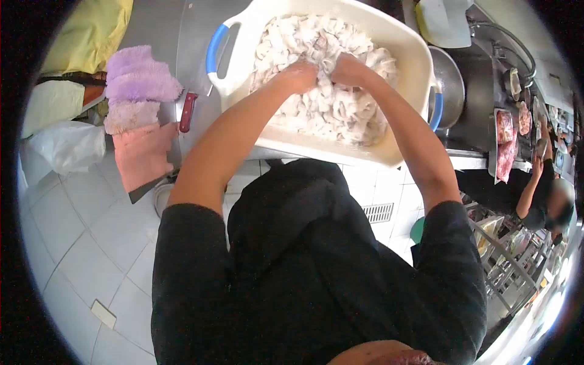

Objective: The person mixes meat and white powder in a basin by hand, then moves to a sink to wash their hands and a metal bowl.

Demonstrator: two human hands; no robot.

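Note:
A large cream plastic tub [420, 67] with blue-tipped handles holds a heap of pale, wet-looking strips [347, 121], perhaps meat, coated in white. Both hands are sunk into the heap near its middle, close together. My left hand [301, 76] is curled down among the strips, its fingertips buried. Just right of it, my right hand [349, 70] curls in the same way, with its fingers closed around some of the strips. Some greyish strips show between the two hands.
A red-handled knife [188, 112] lies left of the tub beside purple and pink cloths [140, 73]. At right are a metal bowl [449, 88], a tray of red meat [505, 146] and a co-worker [535, 188]. A yellow bag [91, 36] sits upper left.

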